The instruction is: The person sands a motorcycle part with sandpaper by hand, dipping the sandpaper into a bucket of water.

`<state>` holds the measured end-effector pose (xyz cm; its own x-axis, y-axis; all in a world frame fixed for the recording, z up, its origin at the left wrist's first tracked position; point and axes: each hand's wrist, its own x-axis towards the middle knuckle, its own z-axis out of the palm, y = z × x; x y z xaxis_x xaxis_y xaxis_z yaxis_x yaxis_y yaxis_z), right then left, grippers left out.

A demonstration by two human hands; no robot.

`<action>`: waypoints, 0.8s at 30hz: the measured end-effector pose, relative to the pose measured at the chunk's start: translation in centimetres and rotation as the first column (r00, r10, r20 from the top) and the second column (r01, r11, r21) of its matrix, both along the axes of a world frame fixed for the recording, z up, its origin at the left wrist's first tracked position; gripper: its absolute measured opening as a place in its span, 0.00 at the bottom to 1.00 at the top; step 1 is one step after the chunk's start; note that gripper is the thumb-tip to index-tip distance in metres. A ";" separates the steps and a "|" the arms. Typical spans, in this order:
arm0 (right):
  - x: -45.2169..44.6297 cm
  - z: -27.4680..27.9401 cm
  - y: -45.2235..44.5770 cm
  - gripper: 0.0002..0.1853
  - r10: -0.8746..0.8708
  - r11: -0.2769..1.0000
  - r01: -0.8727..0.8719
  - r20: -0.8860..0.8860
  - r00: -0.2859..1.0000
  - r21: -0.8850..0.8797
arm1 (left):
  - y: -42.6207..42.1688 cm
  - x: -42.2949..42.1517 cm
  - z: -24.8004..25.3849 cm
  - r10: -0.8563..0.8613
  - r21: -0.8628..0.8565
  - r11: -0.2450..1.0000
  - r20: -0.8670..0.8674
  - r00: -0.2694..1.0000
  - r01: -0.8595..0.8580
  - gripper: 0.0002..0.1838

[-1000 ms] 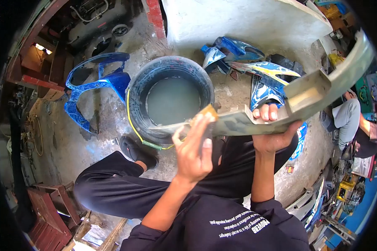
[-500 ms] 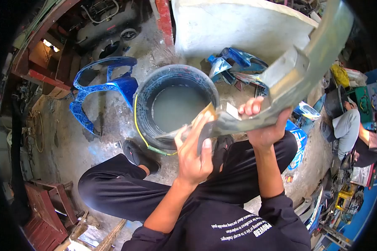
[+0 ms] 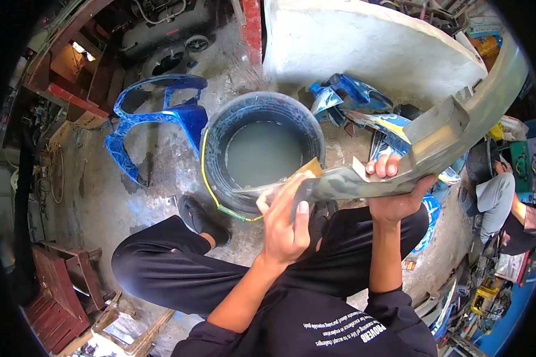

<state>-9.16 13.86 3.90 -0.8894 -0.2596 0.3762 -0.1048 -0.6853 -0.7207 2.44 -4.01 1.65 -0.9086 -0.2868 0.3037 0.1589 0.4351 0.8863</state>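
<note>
We see the hands apart: our left hand [image 3: 287,231] holds a bent sheet [image 3: 311,170] against the long curved panel [image 3: 342,188], and our right hand [image 3: 394,199] is clamped on the panel towards 2 or 3 o'clock from it. The panel overlaps the bucket [image 3: 217,160] at 11 o'clock in our view. Its mottled, patchy surface makes us judge it part-worked; how much is left, we cannot tell. At 10 o'clock, the blue frame [image 3: 187,122] lies untouched on the floor [image 3: 95,190].
</note>
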 end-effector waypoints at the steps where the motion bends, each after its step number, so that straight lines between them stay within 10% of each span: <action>1: 0.1 0.1 -0.2 0.37 0.000 1.000 0.000 0.012 1.000 0.004 | -0.1 0.0 0.3 -0.003 0.015 1.000 0.028 1.000 0.002 0.21; 6: 0.3 0.1 -0.3 0.36 0.028 0.999 -0.028 0.007 1.000 0.017 | 2.5 -2.1 4.4 -0.027 0.086 0.995 -0.151 0.988 0.041 0.20; 14: -0.1 0.1 0.7 0.38 -0.033 0.992 0.044 0.094 0.995 -0.120 | 0.4 0.3 -0.1 -0.009 -0.047 0.999 0.055 0.998 0.012 0.19; 18: -0.2 0.2 0.8 0.40 -0.034 0.980 0.064 0.153 0.988 -0.190 | 2.3 0.9 0.7 0.198 0.103 0.977 -0.153 0.968 -0.184 0.17; 24: 0.3 0.0 1.3 0.39 -0.041 0.981 0.055 0.081 0.996 -0.187 | 0.8 0.1 0.3 0.342 0.133 0.933 -0.028 0.939 -0.336 0.17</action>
